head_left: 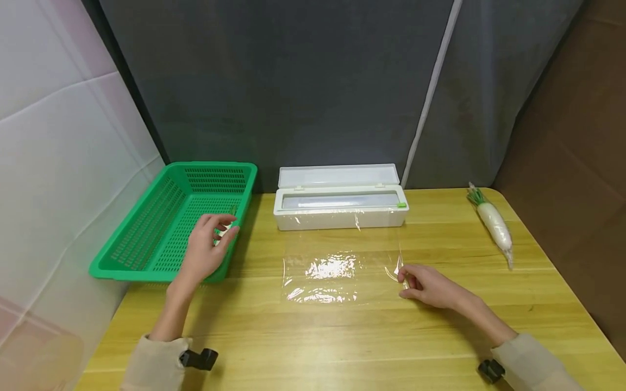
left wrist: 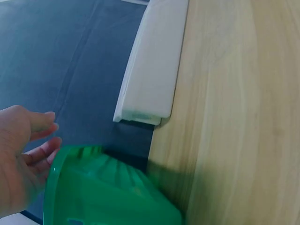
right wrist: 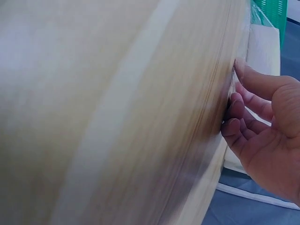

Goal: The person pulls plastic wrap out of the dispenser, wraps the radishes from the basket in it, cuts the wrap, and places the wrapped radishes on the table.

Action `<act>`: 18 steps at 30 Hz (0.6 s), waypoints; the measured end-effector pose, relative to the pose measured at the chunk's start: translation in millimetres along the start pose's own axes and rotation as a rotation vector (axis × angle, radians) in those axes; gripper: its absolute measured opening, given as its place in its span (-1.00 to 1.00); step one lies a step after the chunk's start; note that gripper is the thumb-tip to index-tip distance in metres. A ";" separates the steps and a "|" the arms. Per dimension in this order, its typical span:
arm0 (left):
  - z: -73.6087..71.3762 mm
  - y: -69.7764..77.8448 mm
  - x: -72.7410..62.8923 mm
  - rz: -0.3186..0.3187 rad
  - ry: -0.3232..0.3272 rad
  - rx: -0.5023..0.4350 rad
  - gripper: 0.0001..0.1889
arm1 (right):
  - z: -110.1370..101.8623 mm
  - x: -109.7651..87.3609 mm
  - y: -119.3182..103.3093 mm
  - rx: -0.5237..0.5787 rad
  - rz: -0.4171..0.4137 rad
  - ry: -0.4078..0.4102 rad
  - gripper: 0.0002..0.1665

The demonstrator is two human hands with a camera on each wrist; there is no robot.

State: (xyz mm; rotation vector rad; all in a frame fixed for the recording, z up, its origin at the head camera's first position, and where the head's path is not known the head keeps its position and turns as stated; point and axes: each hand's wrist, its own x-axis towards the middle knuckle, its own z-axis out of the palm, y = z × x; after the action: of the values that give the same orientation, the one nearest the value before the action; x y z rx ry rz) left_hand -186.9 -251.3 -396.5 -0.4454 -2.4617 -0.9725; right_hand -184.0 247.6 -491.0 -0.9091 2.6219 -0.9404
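Note:
A sheet of clear plastic wrap (head_left: 332,271) stretches from the white wrap dispenser (head_left: 340,219) toward me over the table. At its right front corner my right hand (head_left: 430,287) pinches the film between thumb and fingers; the right wrist view shows the same hand (right wrist: 272,117) with fingertips at the film's edge. My left hand (head_left: 207,247) is over the right side of the green basket (head_left: 168,274), thumb and fingers apart. Behind its fingers a white radish with a green top (head_left: 233,209) shows in part. In the left wrist view the hand (left wrist: 23,154) is beside the basket's rim.
Another white radish with green stems (head_left: 495,225) lies at the table's right, its surface shiny. The dispenser's lid (head_left: 338,176) stands raised against a dark grey curtain (head_left: 293,81). The wooden table (head_left: 318,353) runs between a white cloth at left and a brown one at right.

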 end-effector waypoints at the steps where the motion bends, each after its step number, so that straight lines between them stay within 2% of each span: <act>1: -1.6 -2.2 0.8 -0.017 -0.001 -0.001 -0.76 | 0.3 0.0 0.1 0.001 -0.002 0.001 -0.73; 10: -12.1 -22.1 6.8 -0.166 -0.019 0.001 -0.70 | 0.9 0.0 -1.5 -0.001 -0.010 0.010 -0.74; 15: -17.9 -32.6 8.4 -0.224 -0.095 -0.010 -0.63 | 0.4 -0.4 -3.2 0.009 -0.007 0.012 -0.74; 18: -21.2 -38.1 11.0 -0.297 -0.163 -0.019 -0.55 | 0.6 -0.6 -3.5 0.005 -0.009 0.014 -0.74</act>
State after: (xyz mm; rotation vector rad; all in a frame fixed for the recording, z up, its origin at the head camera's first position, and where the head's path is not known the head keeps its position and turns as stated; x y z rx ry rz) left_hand -207.1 -291.4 -398.3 -0.1709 -2.7218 -1.1147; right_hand -181.6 245.5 -489.2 -0.9170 2.6282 -0.9581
